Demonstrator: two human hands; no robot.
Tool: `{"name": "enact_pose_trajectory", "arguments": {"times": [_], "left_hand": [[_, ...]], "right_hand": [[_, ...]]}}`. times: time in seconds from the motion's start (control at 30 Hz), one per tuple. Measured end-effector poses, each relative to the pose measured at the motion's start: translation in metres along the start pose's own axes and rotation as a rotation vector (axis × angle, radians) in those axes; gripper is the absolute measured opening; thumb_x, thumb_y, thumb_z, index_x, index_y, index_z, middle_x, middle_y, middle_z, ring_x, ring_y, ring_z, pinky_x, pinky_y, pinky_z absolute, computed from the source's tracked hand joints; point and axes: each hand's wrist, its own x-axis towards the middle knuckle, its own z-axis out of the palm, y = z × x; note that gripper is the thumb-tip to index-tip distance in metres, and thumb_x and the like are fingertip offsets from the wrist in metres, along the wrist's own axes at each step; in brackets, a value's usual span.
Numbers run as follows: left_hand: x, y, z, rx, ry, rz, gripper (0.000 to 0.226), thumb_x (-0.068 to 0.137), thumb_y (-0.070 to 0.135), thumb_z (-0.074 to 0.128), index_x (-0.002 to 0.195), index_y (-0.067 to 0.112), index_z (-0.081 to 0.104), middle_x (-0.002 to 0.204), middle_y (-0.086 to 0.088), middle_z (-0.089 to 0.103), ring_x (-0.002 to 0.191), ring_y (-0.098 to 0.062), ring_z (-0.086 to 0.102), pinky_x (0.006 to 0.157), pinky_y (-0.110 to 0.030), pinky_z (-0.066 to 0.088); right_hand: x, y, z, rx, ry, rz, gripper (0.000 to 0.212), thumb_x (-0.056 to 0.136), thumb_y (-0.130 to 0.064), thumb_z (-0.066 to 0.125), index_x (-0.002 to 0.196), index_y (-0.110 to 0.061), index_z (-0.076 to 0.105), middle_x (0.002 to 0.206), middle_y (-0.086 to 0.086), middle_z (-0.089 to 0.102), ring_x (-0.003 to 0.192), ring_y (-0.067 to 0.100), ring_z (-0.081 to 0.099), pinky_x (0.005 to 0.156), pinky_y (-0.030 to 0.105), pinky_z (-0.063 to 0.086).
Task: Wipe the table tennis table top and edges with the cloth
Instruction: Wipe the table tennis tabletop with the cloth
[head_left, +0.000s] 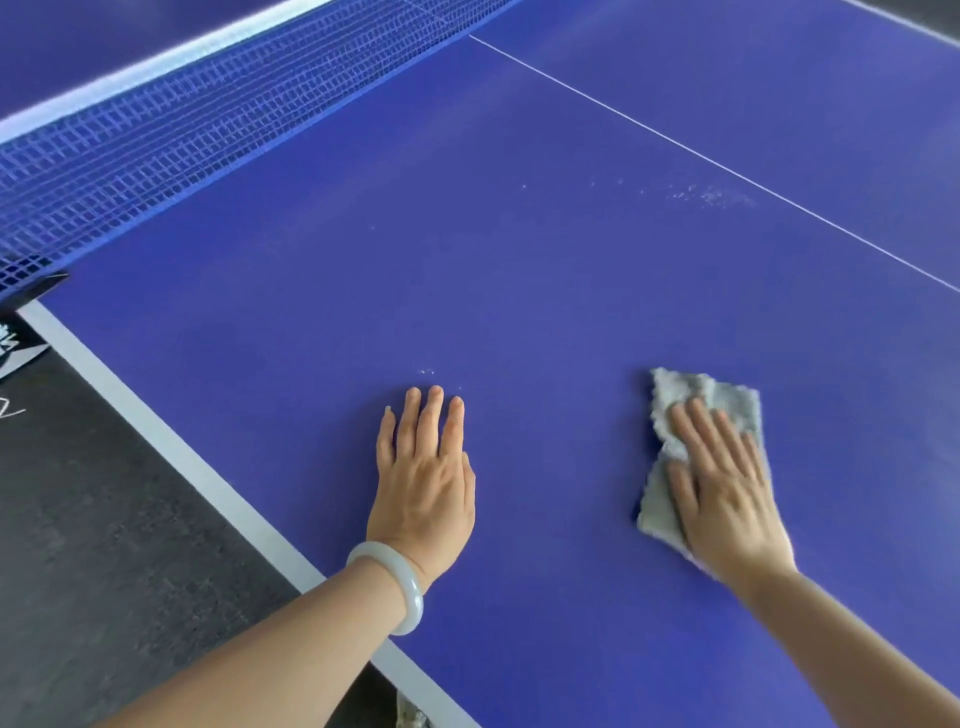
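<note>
The blue table-tennis tabletop looks smooth with a soft sheen; the grey fuzzy cloth looks nubby; the blue woven mesh net; the pale glossy bangle.

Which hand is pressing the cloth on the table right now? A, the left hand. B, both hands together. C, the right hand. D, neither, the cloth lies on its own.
C: the right hand lies flat on the grey cloth, while the left hand, the one with the bracelet, rests bare on the blue table.
</note>
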Motion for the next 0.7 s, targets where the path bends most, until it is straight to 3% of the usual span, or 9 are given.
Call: {"name": "enact_pose_trajectory", "arguments": {"times": [0.07,0.13,0.2,0.3,0.37,0.43,0.53,0.63,0.7], "left_hand": [[0.001,0.0,0.001,0.007,-0.014,-0.007,0.056,0.097,0.025,0.034,0.151,0.01,0.036,0.156,-0.015,0.034,0.147,-0.036,0.027,0.119,-0.055,0.022],[0.001,-0.001,0.001,0.0,-0.005,-0.012,0.055,0.097,0.025,0.034,0.15,0.009,0.037,0.155,-0.015,0.035,0.147,-0.036,0.027,0.12,-0.055,0.021],[0.0,0.0,-0.001,-0.039,0.006,-0.006,0.053,0.098,0.023,0.04,0.149,0.009,0.039,0.155,-0.015,0.036,0.147,-0.035,0.027,0.12,-0.054,0.021],[-0.001,-0.002,-0.003,-0.151,0.022,-0.006,0.051,0.099,0.018,0.042,0.15,0.01,0.039,0.158,-0.012,0.032,0.149,-0.032,0.023,0.122,-0.052,0.016],[-0.003,-0.005,-0.005,-0.232,0.023,0.006,0.049,0.1,0.012,0.043,0.149,0.01,0.041,0.158,-0.011,0.03,0.15,-0.031,0.021,0.123,-0.049,0.013],[-0.003,-0.013,-0.01,-0.333,0.024,0.053,0.043,0.1,0.007,0.044,0.143,0.006,0.048,0.155,-0.013,0.036,0.147,-0.034,0.026,0.121,-0.051,0.017],[0.001,-0.044,-0.019,-0.298,0.104,0.164,0.041,0.1,0.016,0.039,0.136,0.002,0.055,0.145,-0.015,0.047,0.136,-0.035,0.043,0.111,-0.053,0.035],[0.008,-0.085,-0.021,-0.134,0.145,0.124,0.048,0.104,0.025,0.032,0.139,-0.001,0.05,0.147,-0.019,0.044,0.138,-0.038,0.04,0.112,-0.055,0.033],[0.011,-0.098,-0.016,-0.064,0.111,0.035,0.051,0.105,0.029,0.028,0.143,-0.001,0.045,0.15,-0.02,0.04,0.141,-0.038,0.036,0.115,-0.055,0.029]], "right_hand": [[0.038,-0.01,0.001,0.014,0.03,0.354,0.058,0.104,-0.037,0.021,0.159,-0.023,0.015,0.167,-0.003,0.008,0.154,0.018,0.003,0.125,0.044,0.002],[0.055,-0.051,0.01,0.038,0.032,0.493,0.061,0.103,-0.036,0.019,0.16,-0.02,0.005,0.167,-0.003,-0.003,0.154,0.019,-0.007,0.124,0.044,-0.004],[0.045,-0.101,0.026,0.06,0.05,0.369,0.062,0.102,-0.036,0.017,0.16,-0.018,0.004,0.167,-0.002,-0.003,0.154,0.019,-0.008,0.124,0.043,-0.007],[-0.009,-0.158,0.044,0.038,0.008,-0.027,0.06,0.102,-0.036,0.022,0.159,-0.017,0.017,0.166,0.0,0.01,0.154,0.019,0.001,0.125,0.044,0.003],[-0.038,-0.146,0.041,0.024,-0.051,-0.235,0.058,0.102,-0.036,0.029,0.158,-0.019,0.024,0.165,-0.001,0.017,0.154,0.019,0.008,0.124,0.045,0.01],[-0.048,-0.1,0.032,-0.001,-0.063,-0.273,0.058,0.101,-0.038,0.033,0.156,-0.021,0.029,0.164,-0.003,0.021,0.153,0.018,0.014,0.123,0.045,0.014],[-0.042,-0.027,0.012,-0.015,0.009,0.08,0.062,0.097,-0.042,0.025,0.154,-0.019,0.034,0.163,0.001,0.025,0.152,0.023,0.02,0.123,0.048,0.016],[-0.019,-0.009,0.008,-0.004,0.036,0.486,0.068,0.095,-0.045,0.012,0.159,-0.023,0.016,0.167,-0.006,0.006,0.154,0.016,0.001,0.125,0.042,0.001],[-0.005,-0.034,0.014,0.021,0.047,0.592,0.069,0.094,-0.044,0.008,0.16,-0.021,0.008,0.167,-0.006,-0.001,0.154,0.016,-0.006,0.124,0.043,-0.004]]}}
